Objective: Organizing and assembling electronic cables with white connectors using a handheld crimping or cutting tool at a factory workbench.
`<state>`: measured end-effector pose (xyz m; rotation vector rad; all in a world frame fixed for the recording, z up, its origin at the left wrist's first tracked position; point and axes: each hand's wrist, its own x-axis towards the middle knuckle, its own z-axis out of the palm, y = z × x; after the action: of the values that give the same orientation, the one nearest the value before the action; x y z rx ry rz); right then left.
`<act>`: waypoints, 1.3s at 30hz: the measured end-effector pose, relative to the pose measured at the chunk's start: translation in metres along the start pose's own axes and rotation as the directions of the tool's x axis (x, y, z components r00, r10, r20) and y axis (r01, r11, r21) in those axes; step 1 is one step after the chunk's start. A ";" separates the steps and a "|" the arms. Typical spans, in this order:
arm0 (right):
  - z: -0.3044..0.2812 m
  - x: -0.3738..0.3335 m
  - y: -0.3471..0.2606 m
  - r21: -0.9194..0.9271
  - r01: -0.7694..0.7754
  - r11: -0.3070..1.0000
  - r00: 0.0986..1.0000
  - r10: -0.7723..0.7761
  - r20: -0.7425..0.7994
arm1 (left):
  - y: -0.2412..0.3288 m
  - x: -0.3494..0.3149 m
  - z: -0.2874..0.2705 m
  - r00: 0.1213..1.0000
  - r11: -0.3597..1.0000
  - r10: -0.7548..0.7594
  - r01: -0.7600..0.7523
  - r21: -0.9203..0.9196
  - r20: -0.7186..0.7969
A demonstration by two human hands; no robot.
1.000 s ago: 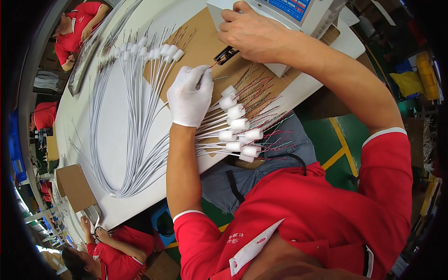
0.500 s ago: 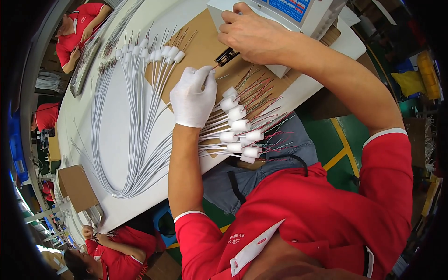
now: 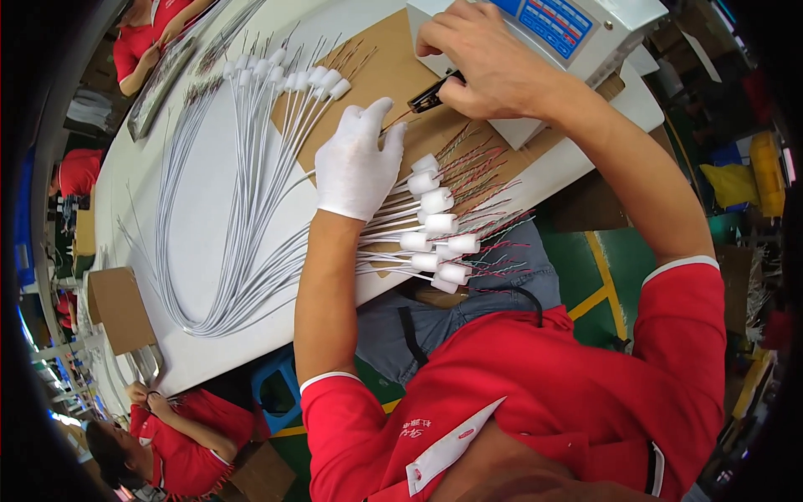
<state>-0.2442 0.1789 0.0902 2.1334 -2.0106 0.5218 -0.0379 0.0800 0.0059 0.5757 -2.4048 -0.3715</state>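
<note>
My left hand [image 3: 355, 163], in a white glove, pinches the end of a white cable [image 3: 309, 176], its thumb and forefinger partly apart. Thin reddish-brown wires [image 3: 401, 120] stick out past the glove and reach the tip of a slim black tool [image 3: 428, 97], whose exact kind I cannot make out. My bare right hand [image 3: 493, 63] is closed around the tool's far end, its fingers bent in front of a white machine. Below my left hand lie several white cables with white cylindrical sleeves [image 3: 437, 200] and twisted coloured wire ends.
The white machine [image 3: 623, 25] with a blue keypad [image 3: 554, 23] stands at the far right of the white table [image 3: 209, 192]. Brown cardboard [image 3: 381, 63] lies under the work. More sleeved cables [image 3: 276, 75] loop leftward. A cardboard box [image 3: 124, 309] stands at left; co-workers [image 3: 188, 435] in red sit nearby.
The view has shifted, so the table and machine appear moved. My left forefinger and thumb have spread somewhat, and more of the wire shows between glove and tool. My right thumb now shows against the tool.
</note>
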 end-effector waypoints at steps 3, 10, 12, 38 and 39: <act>-0.003 0.001 -0.005 0.019 -0.029 0.999 0.999 0.028 0.023 | -0.001 -0.001 -0.001 1.000 1.000 -0.011 0.011 0.005 0.009; 0.011 -0.002 0.003 -0.111 0.110 0.988 0.979 -0.126 -0.159 | -0.002 -0.001 0.000 0.998 0.999 -0.032 0.032 0.001 0.060; 0.009 -0.005 0.003 -0.113 0.096 0.989 0.990 -0.107 -0.096 | -0.001 -0.001 0.000 0.996 0.999 -0.041 0.041 -0.007 0.083; 0.012 0.007 0.007 -0.361 0.249 0.899 0.946 -0.145 0.290 | -0.042 -0.008 -0.041 0.793 0.903 0.036 0.235 -0.360 0.608; 0.011 0.007 0.006 -0.372 0.234 0.898 0.949 -0.127 0.290 | -0.045 -0.008 -0.030 0.828 0.946 0.039 0.149 -0.286 0.559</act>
<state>-0.2481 0.1679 0.0821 2.1732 -1.8043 -0.2008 0.0009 0.0415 0.0067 0.4258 -2.7904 -1.0666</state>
